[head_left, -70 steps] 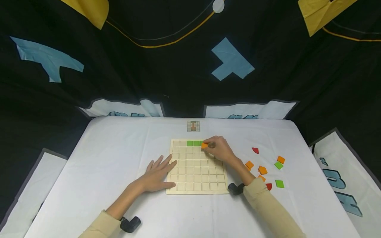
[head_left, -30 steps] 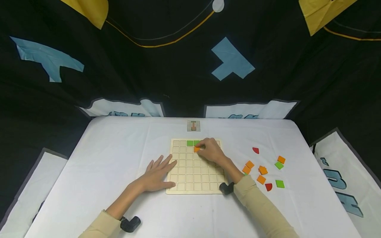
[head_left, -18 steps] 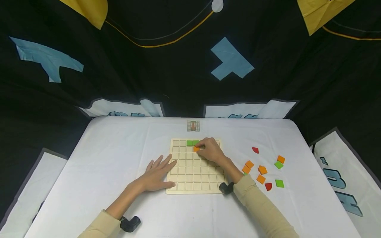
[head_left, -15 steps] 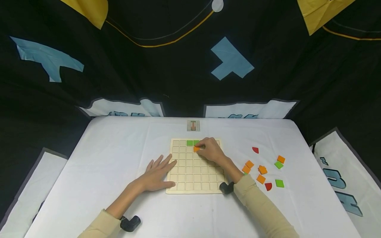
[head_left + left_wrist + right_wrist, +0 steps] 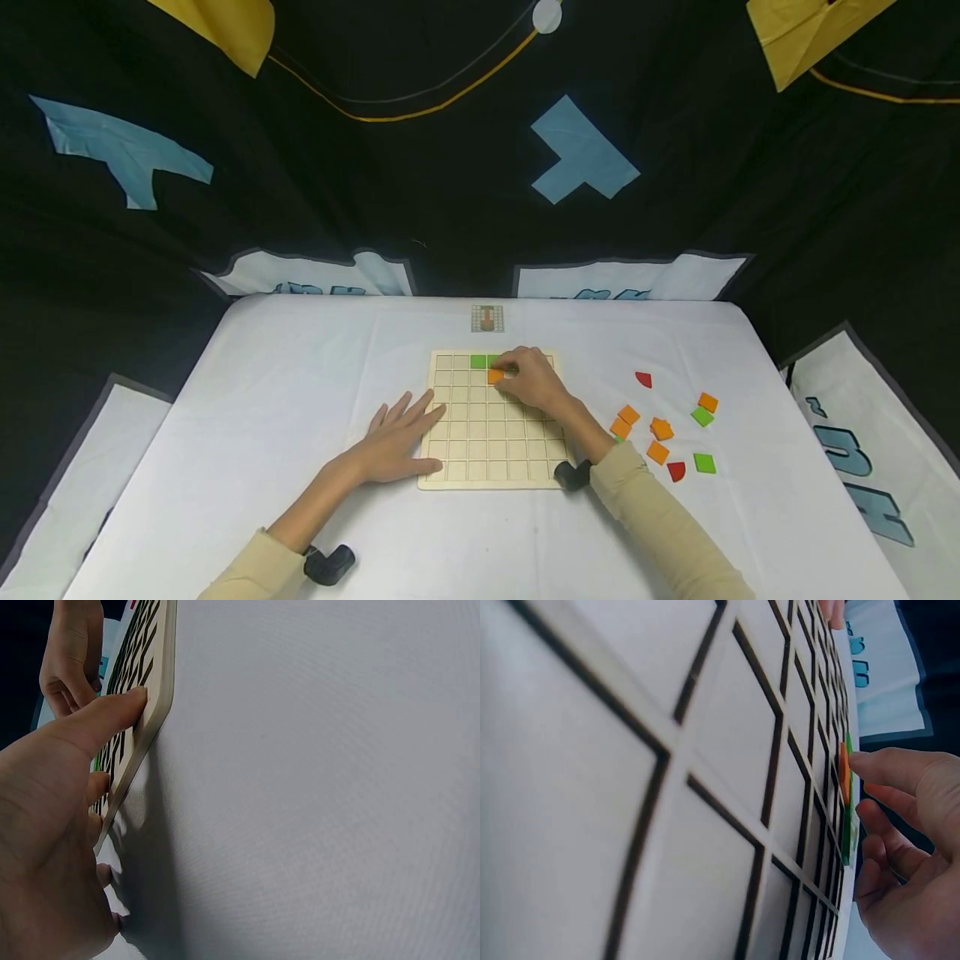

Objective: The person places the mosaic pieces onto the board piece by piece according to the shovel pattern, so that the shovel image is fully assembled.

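A pale wooden grid board (image 5: 476, 429) lies flat mid-table. My right hand (image 5: 534, 379) pinches an orange square tile (image 5: 495, 377) in the second row from the far edge. Thumb and index finger bear on this tile (image 5: 844, 772) in the right wrist view; it looks level with the board. Green square tiles (image 5: 478, 362) sit in the far row just behind it, partly hidden by my fingers. At the board's left edge rests my left hand (image 5: 393, 442), fingers spread. Its thumb (image 5: 124, 709) lies on the near left corner in the left wrist view.
Right of the board lie loose orange squares (image 5: 657, 452), green squares (image 5: 704, 462) and red quarter-round tiles (image 5: 643, 379); some overlap. A small picture card (image 5: 487, 318) with a grid pattern lies beyond the board. A dark curtain (image 5: 420, 208) hangs behind the white table (image 5: 300, 375).
Over the earlier frames my right hand carried the orange tile left and slightly nearer, from the far row's right side into the second row. Lately it stays still. My left hand has not moved.
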Demonstrator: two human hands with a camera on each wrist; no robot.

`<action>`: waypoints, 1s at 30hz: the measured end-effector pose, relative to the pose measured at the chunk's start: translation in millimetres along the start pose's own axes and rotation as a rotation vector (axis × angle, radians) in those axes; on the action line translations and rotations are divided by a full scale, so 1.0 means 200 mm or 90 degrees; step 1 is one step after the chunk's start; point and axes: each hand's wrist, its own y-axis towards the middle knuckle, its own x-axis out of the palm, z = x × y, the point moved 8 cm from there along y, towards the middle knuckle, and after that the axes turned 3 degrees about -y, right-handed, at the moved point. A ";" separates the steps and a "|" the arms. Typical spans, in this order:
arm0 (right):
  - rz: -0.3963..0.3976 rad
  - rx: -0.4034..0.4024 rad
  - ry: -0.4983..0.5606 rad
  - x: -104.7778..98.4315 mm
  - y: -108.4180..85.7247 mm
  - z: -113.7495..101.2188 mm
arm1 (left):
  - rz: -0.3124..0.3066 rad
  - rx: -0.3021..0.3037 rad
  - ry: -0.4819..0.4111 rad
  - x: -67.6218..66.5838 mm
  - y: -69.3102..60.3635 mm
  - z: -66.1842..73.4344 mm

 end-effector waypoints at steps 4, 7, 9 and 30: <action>0.001 -0.007 0.032 -0.02 -0.01 0.01 | 0.000 0.002 -0.005 0.00 0.00 0.00; 0.003 -0.016 0.068 -0.06 -0.04 0.01 | 0.001 0.002 -0.006 0.00 0.00 0.00; 0.010 -0.019 0.088 -0.10 -0.07 0.01 | 0.000 0.001 -0.004 0.00 0.00 0.00; 0.167 0.042 0.026 -0.62 -0.42 0.24 | 0.000 0.006 0.003 0.00 0.00 0.01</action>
